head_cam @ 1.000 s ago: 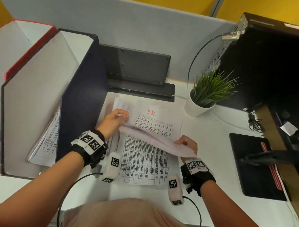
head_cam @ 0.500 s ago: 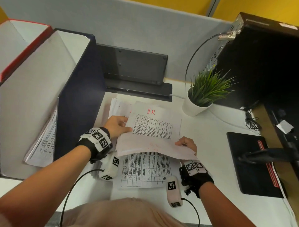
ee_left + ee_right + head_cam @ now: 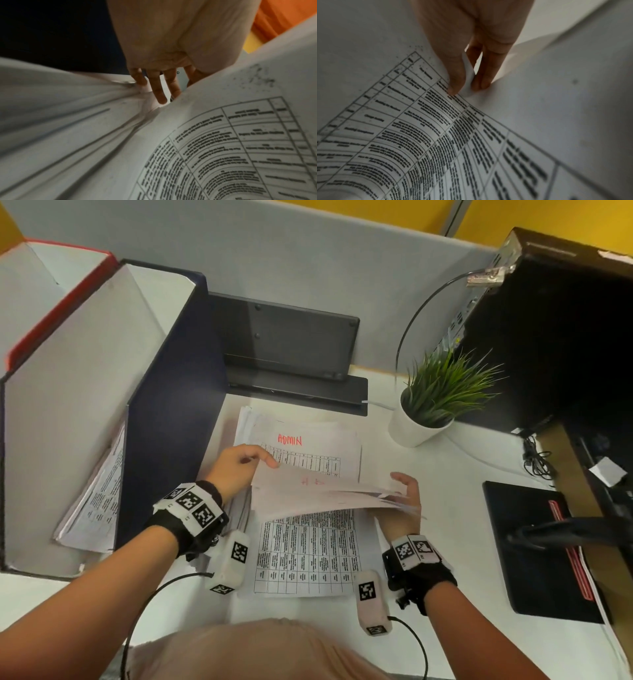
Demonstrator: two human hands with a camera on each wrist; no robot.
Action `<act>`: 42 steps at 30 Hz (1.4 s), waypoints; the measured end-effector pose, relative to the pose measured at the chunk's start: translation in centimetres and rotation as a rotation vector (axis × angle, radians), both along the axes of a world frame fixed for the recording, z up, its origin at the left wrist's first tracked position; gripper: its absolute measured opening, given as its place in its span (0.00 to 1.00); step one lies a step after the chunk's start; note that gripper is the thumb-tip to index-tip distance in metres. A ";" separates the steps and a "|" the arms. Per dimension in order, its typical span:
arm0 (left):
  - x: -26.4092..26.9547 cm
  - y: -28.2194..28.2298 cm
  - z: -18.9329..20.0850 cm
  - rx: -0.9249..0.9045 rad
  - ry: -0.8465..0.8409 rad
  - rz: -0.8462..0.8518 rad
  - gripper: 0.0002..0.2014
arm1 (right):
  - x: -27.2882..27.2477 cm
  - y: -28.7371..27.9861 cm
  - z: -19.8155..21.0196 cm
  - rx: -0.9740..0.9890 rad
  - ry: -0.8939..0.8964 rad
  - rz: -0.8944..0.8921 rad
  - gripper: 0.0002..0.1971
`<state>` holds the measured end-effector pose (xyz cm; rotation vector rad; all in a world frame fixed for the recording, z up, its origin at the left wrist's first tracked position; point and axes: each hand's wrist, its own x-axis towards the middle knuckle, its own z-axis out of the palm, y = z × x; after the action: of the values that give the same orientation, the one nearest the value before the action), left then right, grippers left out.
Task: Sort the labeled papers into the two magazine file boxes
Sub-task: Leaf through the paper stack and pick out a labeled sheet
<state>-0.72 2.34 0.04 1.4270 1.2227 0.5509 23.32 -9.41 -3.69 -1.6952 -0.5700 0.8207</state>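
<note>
A stack of printed papers (image 3: 308, 553) lies on the white desk (image 3: 455, 501); its exposed top sheet (image 3: 308, 446) reads "ADMIN" in red. Both hands hold a few lifted sheets (image 3: 325, 494) above the stack. My left hand (image 3: 263, 463) grips their left edge with the thumb on top, and my right hand (image 3: 404, 487) holds their right edge. In the right wrist view the right hand (image 3: 465, 86) pinches a paper corner over a printed table sheet (image 3: 428, 135). The left wrist view shows the left hand (image 3: 159, 94) between sheets. The navy file box (image 3: 171, 405) holds papers (image 3: 99, 498); a red file box (image 3: 58, 302) stands behind it.
A potted plant (image 3: 442, 392) stands right of the stack. A black stand (image 3: 284, 347) sits behind the papers against the grey partition. A black pad (image 3: 534, 546) and a dark computer case (image 3: 565, 320) fill the right side.
The sheet marked HR has come up off the stack with the raised sheets, and the ADMIN sheet now shows beneath. Both hands have lifted slightly.
</note>
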 end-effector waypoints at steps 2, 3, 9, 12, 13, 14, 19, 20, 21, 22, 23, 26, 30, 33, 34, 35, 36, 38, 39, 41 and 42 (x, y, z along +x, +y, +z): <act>0.1 0.1 0.0 0.038 0.046 0.018 0.15 | 0.1 0.3 0.2 -0.020 -0.046 0.086 0.21; 0.1 0.2 0.0 0.055 0.062 0.027 0.17 | 0.0 0.4 0.3 -0.074 -0.113 0.131 0.17; 0.6 0.6 0.9 0.067 -0.003 0.092 0.18 | -0.8 1.3 1.7 -0.138 -0.215 0.067 0.13; 1.0 0.4 2.0 -0.037 -0.188 0.065 0.28 | -1.2 1.8 2.6 -0.012 -0.114 0.052 0.17; 1.2 0.3 2.1 -0.073 -0.226 0.053 0.29 | -1.2 2.0 2.7 0.007 -0.127 0.044 0.17; 1.4 0.1 2.1 -0.092 -0.227 0.037 0.28 | -1.3 2.1 2.7 0.016 -0.127 0.034 0.17; 2.2 -0.4 1.8 0.095 0.054 -0.076 0.18 | -1.5 2.6 3.5 0.049 -0.107 -0.022 0.14; 2.3 -0.4 2.2 0.122 0.029 -0.039 0.17 | -1.6 2.8 4.1 0.072 -0.107 -0.033 0.13; 2.3 -0.4 2.7 0.157 -0.012 0.003 0.16 | -1.7 3.0 5.0 0.116 -0.096 -0.050 0.11; 2.4 -0.2 3.4 0.204 -0.060 0.041 0.15 | -1.7 3.3 6.0 0.180 -0.075 -0.061 0.10; 2.4 -0.1 4.3 0.260 -0.111 0.072 0.15 | -1.8 3.6 7.3 0.252 -0.056 -0.062 0.10; 2.4 -0.4 7.0 0.411 -0.303 0.129 0.13 | -2.1 4.1 10.9 0.453 -0.040 -0.032 0.10; 2.1 -1.3 7.6 0.446 -0.427 0.198 0.13 | -2.7 4.2 12.2 0.539 0.013 0.015 0.12; 2.6 -1.7 6.2 0.374 -0.358 0.219 0.12 | -3.9 3.8 11.1 0.438 0.027 0.043 0.13; 2.7 -1.8 5.8 0.362 -0.359 0.219 0.11 | -4.2 3.7 10.9 0.423 0.031 0.045 0.14; 2.8 -1.9 5.8 0.368 -0.370 0.225 0.10 | -4.3 3.7 11.0 0.420 0.031 0.042 0.15; 2.8 -1.9 5.9 0.387 -0.382 0.237 0.10 | -4.3 3.8 11.2 0.431 0.030 0.037 0.14; 2.5 -1.6 6.4 0.438 -0.403 0.258 0.11 | -3.8 3.8 11.7 0.470 0.028 0.036 0.14; 2.3 -1.5 6.5 0.458 -0.411 0.259 0.11 | -3.7 3.8 11.8 0.486 0.026 0.045 0.14; 2.1 -1.5 6.0 0.457 -0.408 0.256 0.11 | -3.7 3.5 11.3 0.461 0.002 0.074 0.16; 2.1 -1.6 5.4 0.434 -0.380 0.257 0.12 | -4.0 3.3 10.6 0.411 -0.021 0.087 0.17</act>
<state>1.39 0.74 5.49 1.4340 1.0175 1.2652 19.35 -6.14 6.87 -1.3107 -0.7739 0.6911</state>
